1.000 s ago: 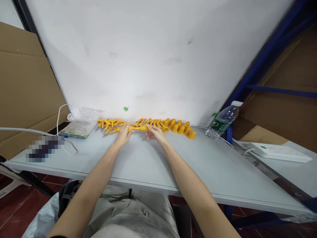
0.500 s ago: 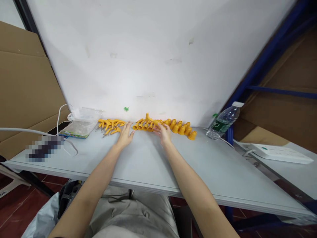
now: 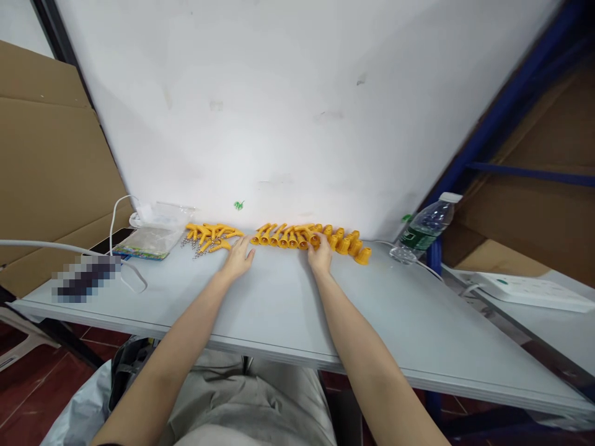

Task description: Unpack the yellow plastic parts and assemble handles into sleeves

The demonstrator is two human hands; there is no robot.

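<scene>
A row of yellow bells (image 3: 283, 239) with handles lies along the foot of the white wall, their open mouths toward me. At the right end of this row my right hand (image 3: 320, 255) is closed around a yellow bell (image 3: 304, 240). My left hand (image 3: 238, 257) rests by the row's left end, fingers stretched out, thumb apart, holding nothing. Just left of it is a pile of yellow branched handles (image 3: 209, 232) with small metal chains (image 3: 199, 253). Right of my right hand, yellow cup-shaped pieces (image 3: 343, 245) stand mouth down in rows.
A clear water bottle (image 3: 421, 230) leans by the blue frame (image 3: 483, 133) at right, near a white power strip (image 3: 534, 291). Plastic bags (image 3: 146, 240), a white cable (image 3: 51, 245) and a blurred dark object (image 3: 86, 279) lie at left. Cardboard (image 3: 41, 167) stands beyond the table's left end.
My right hand has shifted a little right and closed around the end bell. The handle that stuck up above the row is now down among the others. My left hand has barely moved.
</scene>
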